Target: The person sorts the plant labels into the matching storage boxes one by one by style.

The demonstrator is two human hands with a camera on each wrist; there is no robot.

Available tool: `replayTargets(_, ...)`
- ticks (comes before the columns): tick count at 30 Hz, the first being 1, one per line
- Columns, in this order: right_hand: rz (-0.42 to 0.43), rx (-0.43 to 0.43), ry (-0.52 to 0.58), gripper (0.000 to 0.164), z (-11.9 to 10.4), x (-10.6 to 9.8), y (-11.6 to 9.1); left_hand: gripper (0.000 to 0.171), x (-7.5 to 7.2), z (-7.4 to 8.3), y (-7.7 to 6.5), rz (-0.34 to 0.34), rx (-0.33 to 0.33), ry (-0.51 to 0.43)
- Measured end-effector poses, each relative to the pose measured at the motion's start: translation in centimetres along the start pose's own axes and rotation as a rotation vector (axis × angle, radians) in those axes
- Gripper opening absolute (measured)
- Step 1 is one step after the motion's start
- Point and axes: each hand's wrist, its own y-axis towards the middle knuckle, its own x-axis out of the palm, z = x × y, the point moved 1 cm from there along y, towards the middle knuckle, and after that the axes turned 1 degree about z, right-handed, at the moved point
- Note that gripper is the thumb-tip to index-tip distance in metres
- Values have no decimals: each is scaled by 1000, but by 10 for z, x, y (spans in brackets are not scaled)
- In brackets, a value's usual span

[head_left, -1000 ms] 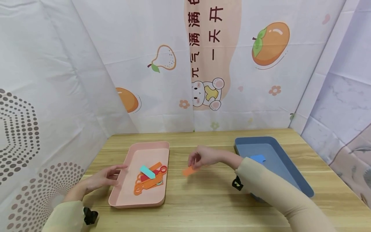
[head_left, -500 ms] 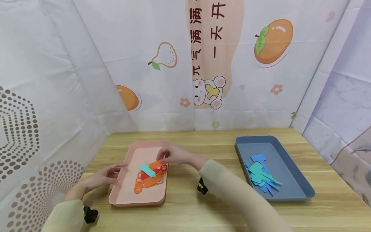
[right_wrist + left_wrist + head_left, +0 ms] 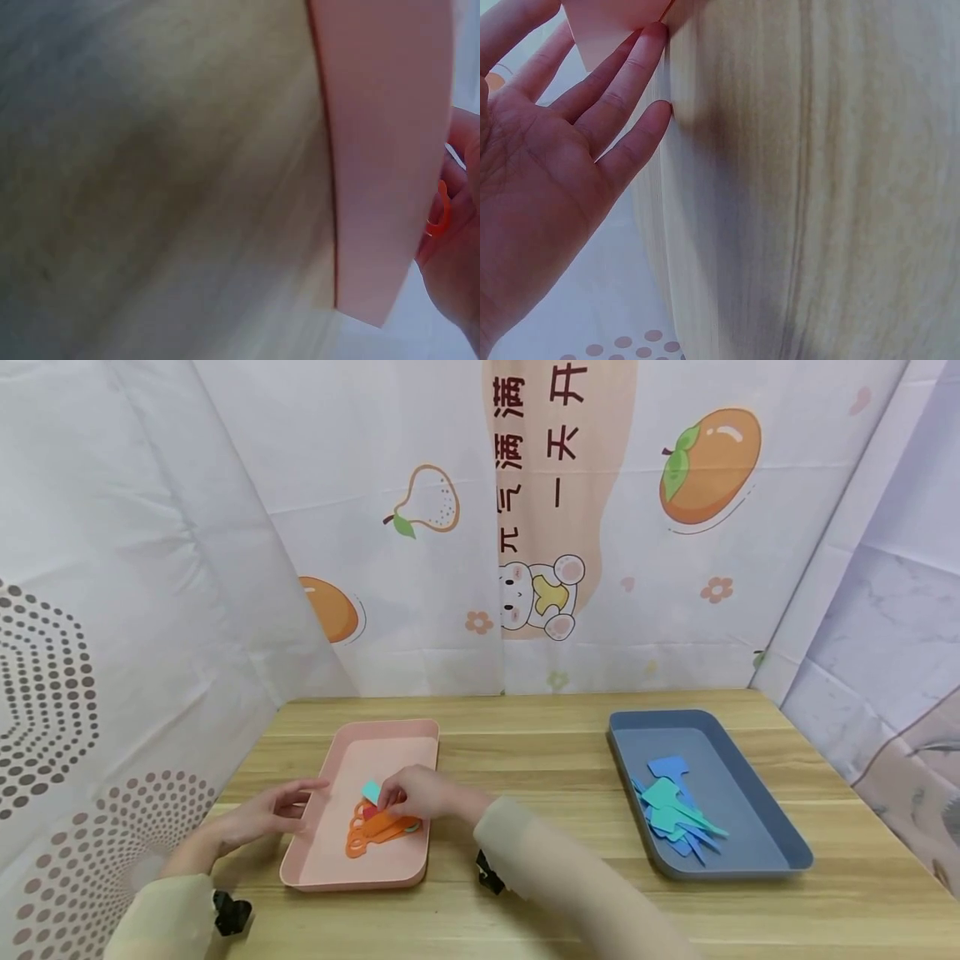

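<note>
My left hand (image 3: pixel 264 812) rests at the left rim of the pink tray (image 3: pixel 352 883), fingers fairly straight; its fingertips touch the tray in the left wrist view. My right hand (image 3: pixel 422 793) reaches over the tray's right side into a small pile, fingers and thumb bent down at a turquoise flat label (image 3: pixel 371 790). Whether they pinch it is hidden. Under them lie orange flat pieces with ring-shaped ends (image 3: pixel 369 837) and a bit of red (image 3: pixel 369 812). The right wrist view shows the hand (image 3: pixel 454 262) behind the tray wall, near an orange ring (image 3: pixel 441 214).
A blue-grey tray (image 3: pixel 738 768) stands on the right of the wooden table (image 3: pixel 525 760). It holds several pointed, T-shaped labels (image 3: pixel 669 806) in blue and green. Printed white curtains (image 3: pixel 315 502) enclose the back and sides.
My right hand moved left from mid-table with an orange piece, over the pink tray's right rim, and now sits over the turquoise label without that piece visible in it. The left hand stayed.
</note>
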Motion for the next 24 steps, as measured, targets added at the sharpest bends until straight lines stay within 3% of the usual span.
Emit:
replayTargets(9, 11, 50, -50, 7, 2, 6, 0, 70, 0, -2, -1, -5, -14, 2)
replayTargets(15, 76, 11, -34, 5, 2, 4, 0, 71, 0, -1, -3, -9, -22, -3)
replayTargets(24, 89, -70, 125, 4, -4, -33, -27, 71, -1, -3, -3, -16, -13, -8)
